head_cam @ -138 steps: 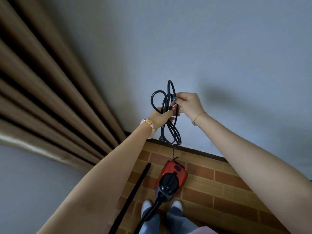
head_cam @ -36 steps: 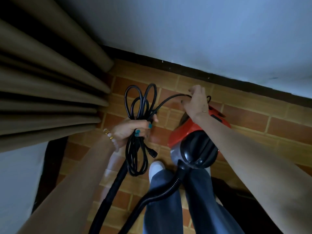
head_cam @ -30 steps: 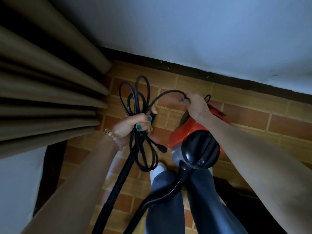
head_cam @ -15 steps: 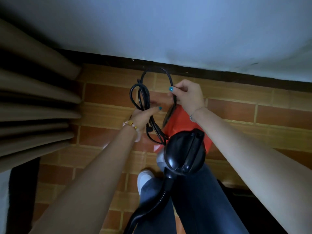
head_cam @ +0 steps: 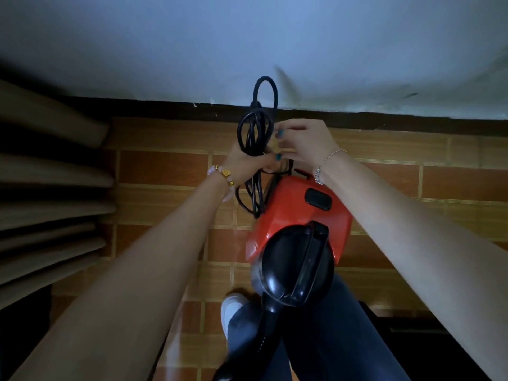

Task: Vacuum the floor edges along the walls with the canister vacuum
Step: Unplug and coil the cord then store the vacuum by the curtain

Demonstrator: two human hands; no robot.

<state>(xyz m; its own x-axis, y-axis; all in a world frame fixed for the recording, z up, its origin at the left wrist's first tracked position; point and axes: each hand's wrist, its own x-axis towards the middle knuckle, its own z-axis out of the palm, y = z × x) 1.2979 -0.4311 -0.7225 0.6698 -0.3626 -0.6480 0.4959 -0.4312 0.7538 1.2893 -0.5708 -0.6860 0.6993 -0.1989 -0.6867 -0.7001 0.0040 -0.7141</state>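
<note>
The red and black canister vacuum point(head_cam: 298, 224) rests on my legs, its black hose point(head_cam: 247, 350) running down toward the bottom edge. My left hand point(head_cam: 247, 163) is shut around the coiled black power cord point(head_cam: 257, 127), whose loops stick up above the fist and hang below it. My right hand point(head_cam: 302, 141) is just right of the coil, with its fingertips pinching a strand of the cord. Both hands hover above the rear of the vacuum, close to the wall. The plug is hidden.
A pale wall point(head_cam: 247, 45) meets the brick-patterned floor point(head_cam: 165, 171) at a dark skirting strip point(head_cam: 384, 119). Brown pleated curtains point(head_cam: 49, 204) hang at the left. One white shoe point(head_cam: 232, 306) shows beneath the vacuum.
The coil has been gathered tighter and raised toward the wall. My right hand came off the vacuum's rear and met the coil. The view shifted right, so the curtains moved left.
</note>
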